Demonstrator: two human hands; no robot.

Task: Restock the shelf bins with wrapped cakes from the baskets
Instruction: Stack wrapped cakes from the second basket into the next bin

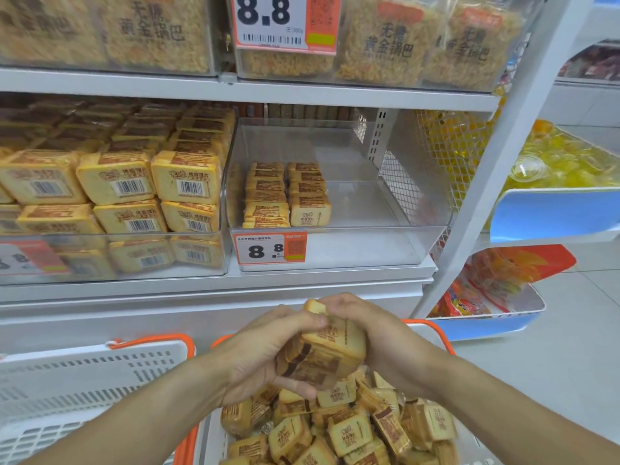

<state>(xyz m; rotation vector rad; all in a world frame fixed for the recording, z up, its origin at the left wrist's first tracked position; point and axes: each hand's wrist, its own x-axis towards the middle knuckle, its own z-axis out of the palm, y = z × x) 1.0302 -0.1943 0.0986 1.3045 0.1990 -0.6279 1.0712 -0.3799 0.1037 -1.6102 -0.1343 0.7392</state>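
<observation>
Both hands clasp a stack of wrapped cakes (pixel 327 350) above the right basket (pixel 436 330), which holds several loose wrapped cakes (pixel 352 427). My left hand (pixel 265 354) grips the stack from the left and below. My right hand (pixel 372 337) grips it from the top and right. On the shelf ahead stands a clear bin (pixel 385 209) with two short rows of wrapped cakes (pixel 285 196) at its left side. The bin to its left (pixel 214 250) is filled with wrapped cakes (pixel 117 186).
A white basket with orange handles (pixel 84 374) stands at the lower left. A price tag 8.8 (pixel 270 248) hangs on the bin's front. Bags of rice crisps (pixel 392 38) fill the top shelf. A white upright post (pixel 496 156) bounds the shelf on the right.
</observation>
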